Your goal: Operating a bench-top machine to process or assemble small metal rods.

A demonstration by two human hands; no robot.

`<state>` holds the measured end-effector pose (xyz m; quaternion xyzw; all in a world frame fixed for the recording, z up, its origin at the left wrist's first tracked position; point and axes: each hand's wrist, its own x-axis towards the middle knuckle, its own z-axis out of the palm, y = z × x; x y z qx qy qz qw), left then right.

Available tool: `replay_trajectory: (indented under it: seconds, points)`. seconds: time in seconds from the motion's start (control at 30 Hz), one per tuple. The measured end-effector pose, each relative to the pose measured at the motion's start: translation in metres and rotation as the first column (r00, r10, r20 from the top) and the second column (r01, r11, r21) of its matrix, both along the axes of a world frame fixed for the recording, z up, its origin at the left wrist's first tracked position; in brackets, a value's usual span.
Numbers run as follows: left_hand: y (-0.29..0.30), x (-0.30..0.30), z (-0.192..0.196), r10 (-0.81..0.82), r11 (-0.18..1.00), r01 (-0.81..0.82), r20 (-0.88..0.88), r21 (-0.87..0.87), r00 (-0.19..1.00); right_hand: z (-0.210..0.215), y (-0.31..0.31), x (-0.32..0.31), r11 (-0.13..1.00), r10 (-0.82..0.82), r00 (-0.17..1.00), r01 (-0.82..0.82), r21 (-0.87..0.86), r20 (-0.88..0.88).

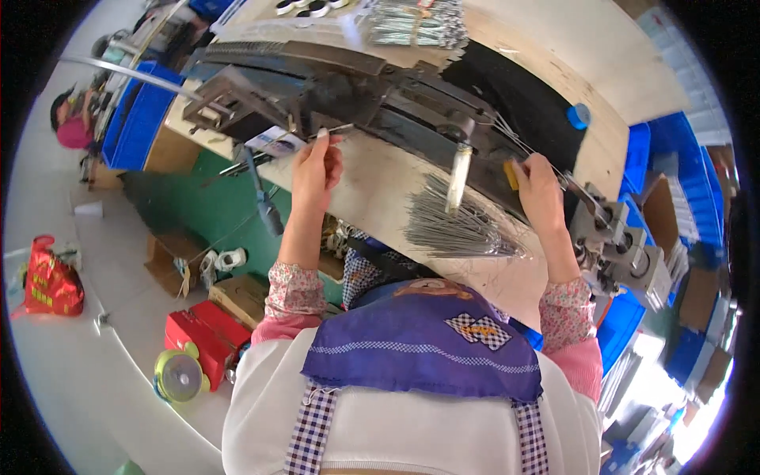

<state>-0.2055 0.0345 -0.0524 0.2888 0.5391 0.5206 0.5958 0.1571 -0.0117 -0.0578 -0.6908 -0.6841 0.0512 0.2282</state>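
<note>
1. The loose bundle of thin metal wires (455, 222) lies on the desk (372, 166), on the person's side of the dark metal machine (340, 87) and between the two hands.

2. Its long axis runs slantwise: the spread ends point left and away from the body, while the narrower end points right and slightly toward the body.

3. The right hand (540, 194) is nearer. From it, the bundle lies left and a little toward the body – near, but apart from the fingers.

4. The right grip is curled, its thumb at a small yellow piece (510, 176). A few long strands (507, 131) slant down to this hand from the machine; whether the fingers clasp them I cannot tell.

5. The left hand (315, 170) is farther off, at the machine's front edge. From it, the bundle lies right and toward the body.

6. The left grip has thumb and forefinger nearly together beside a thin metal piece (342, 127) – whether it is pinched, I cannot tell.

7. The machine's pale upright handle (458, 178) stands between the hands, its lower end near the bundle.
</note>
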Motion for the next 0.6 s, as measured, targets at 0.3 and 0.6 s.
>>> replay_trajectory:
  seconds: [0.3, 0.6]
  points:
    - [-0.059, 0.123, 0.073, -0.462, 0.803, 0.34, 0.15, 0.489, 0.874, 0.124, -0.097, 0.0, 0.941, 0.036, 0.92, -0.163, -0.295, -0.391]
    - [-0.023, 0.203, 0.068, -0.611, 0.732, 0.679, 0.394, -0.049, 0.687, 0.151, -0.104, 0.034, 0.982, -0.039, 0.914, -0.039, -0.184, -0.404]
